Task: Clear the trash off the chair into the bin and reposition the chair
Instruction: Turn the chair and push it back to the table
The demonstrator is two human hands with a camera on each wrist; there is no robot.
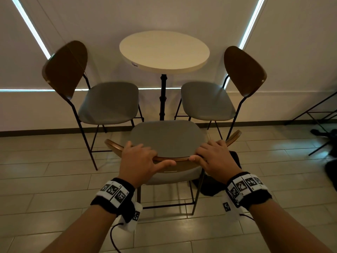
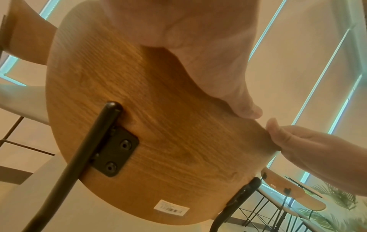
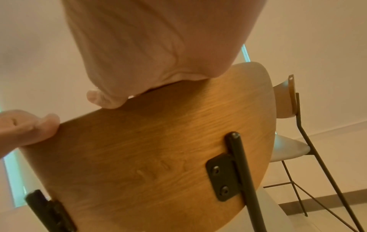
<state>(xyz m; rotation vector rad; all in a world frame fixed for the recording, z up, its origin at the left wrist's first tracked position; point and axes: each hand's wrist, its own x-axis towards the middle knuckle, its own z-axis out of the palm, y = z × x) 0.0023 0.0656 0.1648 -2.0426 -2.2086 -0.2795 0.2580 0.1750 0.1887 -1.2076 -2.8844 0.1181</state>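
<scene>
The near chair [image 1: 168,137] has a grey seat with nothing lying on it, a curved wooden backrest [image 1: 173,158] and black metal legs. It stands in front of me, facing the round table. My left hand [image 1: 142,159] grips the top edge of the backrest, fingers over the front and thumb behind. My right hand [image 1: 212,157] grips the same edge a little to the right. In the left wrist view the backrest [image 2: 158,125] fills the frame with my thumb pressed on its wood; the right wrist view shows the backrest [image 3: 149,157] likewise. No trash or bin is in view.
A round pale table [image 1: 164,52] on a black post stands just beyond the chair. Two matching chairs flank it, one on the left [image 1: 107,101] and one on the right [image 1: 207,101]. A dark bundle [image 1: 235,157] lies on the tiled floor by my right hand. Black metal frames [image 1: 313,114] stand far right.
</scene>
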